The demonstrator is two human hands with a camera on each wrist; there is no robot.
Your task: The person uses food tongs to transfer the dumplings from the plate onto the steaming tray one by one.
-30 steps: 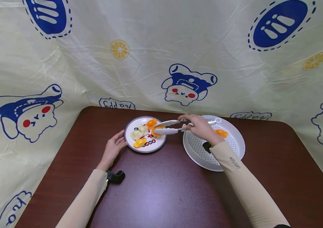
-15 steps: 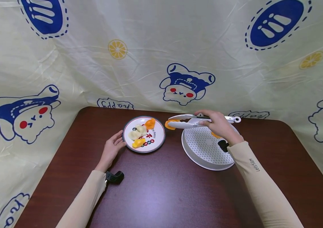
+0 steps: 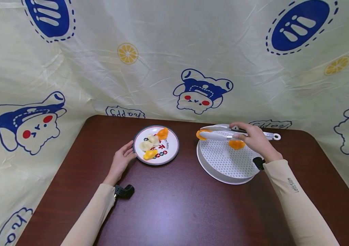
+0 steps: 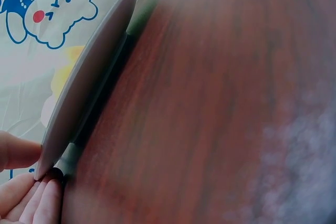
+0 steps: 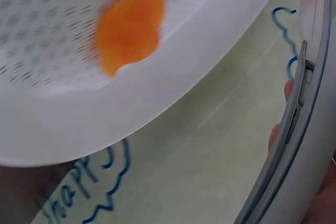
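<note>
My left hand (image 3: 122,162) pinches the left rim of a small white plate (image 3: 169,155), thumb above and fingers beneath in the left wrist view. On the plate lie an orange dumpling (image 3: 162,133), a yellow dumpling (image 3: 150,154) and pale dumplings (image 3: 146,146). With my right hand (image 3: 255,138) I grip white-and-grey tongs (image 3: 215,136), whose tips hold another orange dumpling (image 3: 201,134) over the far left rim of a round white steamer tray (image 3: 220,160). Inside that perforated tray rests one more orange dumpling (image 5: 131,30), also visible under the tongs in the head view.
Plate and tray stand apart on a dark brown wooden table (image 3: 168,205), towards its far edge. A pale printed sheet (image 3: 149,85) hangs behind the table. Black straps sit on both wrists.
The tongs have lifted an orange dumpling from the plate and carried it right to the steamer tray. My left hand has stayed at the plate's rim.
</note>
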